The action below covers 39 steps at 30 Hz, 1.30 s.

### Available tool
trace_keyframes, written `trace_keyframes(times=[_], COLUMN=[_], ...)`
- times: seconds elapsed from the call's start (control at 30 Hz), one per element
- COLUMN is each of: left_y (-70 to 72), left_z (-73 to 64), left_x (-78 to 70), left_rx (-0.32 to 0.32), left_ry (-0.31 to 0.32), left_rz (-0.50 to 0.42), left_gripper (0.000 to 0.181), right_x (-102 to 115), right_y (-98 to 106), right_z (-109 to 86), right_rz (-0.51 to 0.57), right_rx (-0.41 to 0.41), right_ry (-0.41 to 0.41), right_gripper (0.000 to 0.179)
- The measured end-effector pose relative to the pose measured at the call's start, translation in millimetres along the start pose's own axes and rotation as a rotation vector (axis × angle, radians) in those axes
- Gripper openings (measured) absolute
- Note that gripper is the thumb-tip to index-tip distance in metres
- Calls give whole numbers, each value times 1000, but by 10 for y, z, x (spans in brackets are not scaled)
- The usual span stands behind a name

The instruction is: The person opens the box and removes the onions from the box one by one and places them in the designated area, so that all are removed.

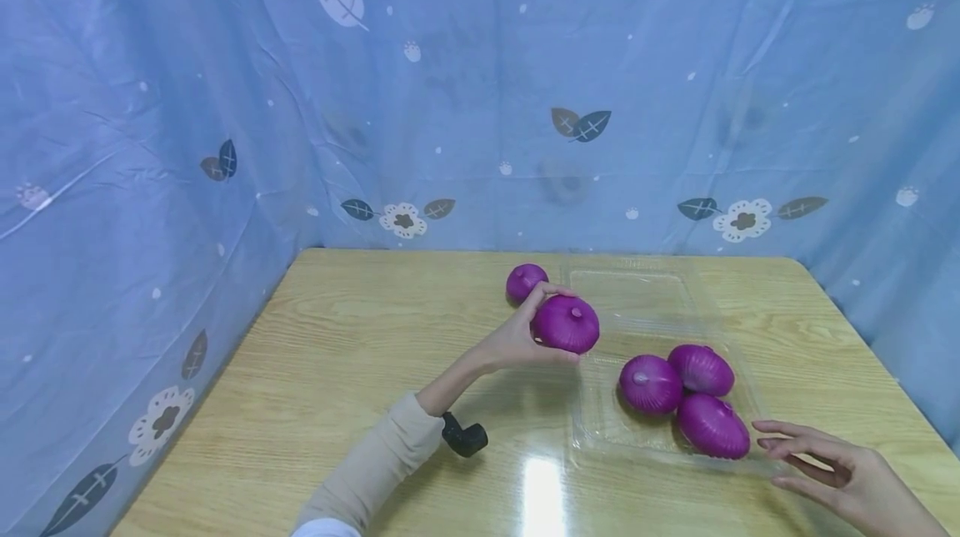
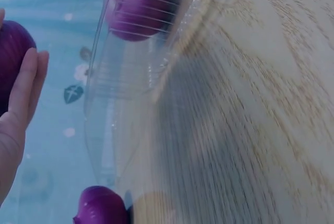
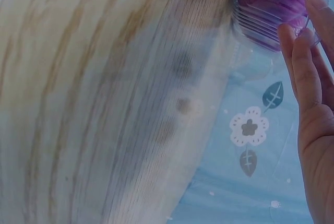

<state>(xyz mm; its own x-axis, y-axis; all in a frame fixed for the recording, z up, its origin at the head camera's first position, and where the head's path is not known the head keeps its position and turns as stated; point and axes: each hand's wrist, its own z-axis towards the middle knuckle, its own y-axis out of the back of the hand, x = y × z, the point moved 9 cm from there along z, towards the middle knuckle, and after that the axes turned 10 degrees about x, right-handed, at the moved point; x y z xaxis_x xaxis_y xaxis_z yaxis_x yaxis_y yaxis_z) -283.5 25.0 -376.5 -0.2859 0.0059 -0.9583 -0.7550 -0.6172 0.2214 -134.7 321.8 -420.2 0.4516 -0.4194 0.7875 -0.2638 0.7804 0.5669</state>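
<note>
My left hand (image 1: 528,337) grips a purple onion (image 1: 567,325) by its sides, held up near the left edge of a clear plastic box (image 1: 600,437). Inside the box lie three more purple onions, one at the left (image 1: 650,384), one at the back (image 1: 701,369) and one at the front right (image 1: 712,426). My right hand (image 1: 832,466) is beside the box's front right corner, fingers slightly bent and holding nothing. In the right wrist view its fingertips (image 3: 288,33) are close to the box wall; whether they touch it I cannot tell.
Another purple onion (image 1: 527,282) sits on the wooden table (image 1: 360,328) behind my left hand. The box's clear lid (image 1: 630,295) lies folded open toward the back. A black strap-like piece (image 1: 464,437) is by my left wrist. A blue patterned curtain (image 1: 465,103) surrounds the table.
</note>
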Motion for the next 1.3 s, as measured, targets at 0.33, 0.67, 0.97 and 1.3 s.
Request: trace_keyframes(times=[0.33,0.67,0.97,1.3], left_y=[219,612,1030,1426], left_z=[-163,-419,-606,-552], left_x=[-33,92,256,311], left_rx=[-118,-203,-150,-153], left_ry=[-17,19,28,58], left_rz=[44,12,77,110], left_gripper=[72,70,73,72], right_x=[33,10,33,-22], right_y=[-20,-37,-8,21], right_z=[5,-13,-22,12], right_rz=[-10,-15,-60,-127], right_rx=[-3,8,-16,-35], right_ry=[23,-18,-3,-102], right_gripper=[40,38,40,32])
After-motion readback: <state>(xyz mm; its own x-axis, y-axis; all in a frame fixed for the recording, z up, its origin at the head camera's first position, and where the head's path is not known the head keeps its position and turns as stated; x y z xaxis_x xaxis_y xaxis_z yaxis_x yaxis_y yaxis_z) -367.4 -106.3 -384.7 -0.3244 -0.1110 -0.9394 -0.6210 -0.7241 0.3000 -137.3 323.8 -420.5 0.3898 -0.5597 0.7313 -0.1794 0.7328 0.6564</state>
